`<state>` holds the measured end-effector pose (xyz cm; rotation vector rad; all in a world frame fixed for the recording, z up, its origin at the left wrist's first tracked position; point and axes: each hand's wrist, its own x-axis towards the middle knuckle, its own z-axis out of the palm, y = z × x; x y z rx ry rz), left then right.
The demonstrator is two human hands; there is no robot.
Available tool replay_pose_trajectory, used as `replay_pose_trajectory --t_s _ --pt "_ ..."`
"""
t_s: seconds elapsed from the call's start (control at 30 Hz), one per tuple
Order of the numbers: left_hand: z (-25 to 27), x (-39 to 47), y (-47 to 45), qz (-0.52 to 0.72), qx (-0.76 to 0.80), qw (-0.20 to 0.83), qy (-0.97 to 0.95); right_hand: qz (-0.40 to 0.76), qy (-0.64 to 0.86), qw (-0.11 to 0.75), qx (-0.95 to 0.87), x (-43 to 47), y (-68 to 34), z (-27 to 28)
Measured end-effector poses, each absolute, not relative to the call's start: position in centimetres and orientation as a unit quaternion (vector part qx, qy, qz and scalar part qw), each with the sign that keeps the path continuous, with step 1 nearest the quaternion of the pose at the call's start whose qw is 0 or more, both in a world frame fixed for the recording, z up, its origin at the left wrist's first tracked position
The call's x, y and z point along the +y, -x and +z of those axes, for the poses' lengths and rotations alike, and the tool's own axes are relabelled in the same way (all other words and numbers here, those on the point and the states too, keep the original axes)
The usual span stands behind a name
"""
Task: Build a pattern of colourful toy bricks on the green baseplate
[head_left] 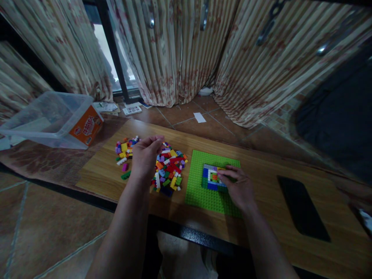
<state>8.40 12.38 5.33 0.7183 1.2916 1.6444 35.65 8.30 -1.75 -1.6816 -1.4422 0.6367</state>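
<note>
My left hand (143,157) hovers over a pile of loose toy building bricks (170,166) in many colours. Its fingertips are pinched together, and whatever may be between them is too small to make out. My right hand (240,188) rests at the right side of a low square brick build (209,185), its fingers closed at a yellow brick (220,168) on the upper edge. Blue, white, green and orange bricks form rings in this build, whose right part is hidden by the hand. Beneath it lies a bright green studded baseplate (197,195).
The wooden table (171,213) carries a black flat phone-like slab (302,207) at the right. A clear plastic bin (58,135) with an orange label stands at the left. Papers (132,110) lie on the tiled floor beyond, before striped curtains (186,58).
</note>
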Motion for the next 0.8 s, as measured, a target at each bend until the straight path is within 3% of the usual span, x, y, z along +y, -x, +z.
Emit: replay_pose_trajectory --t_s 0.8 --pt "5.23 12.38 -8.32 0.661 0.527 0.445 -0.294 0.209 0.653 0.374 -0.625 8.11 -35.83 -0.89"
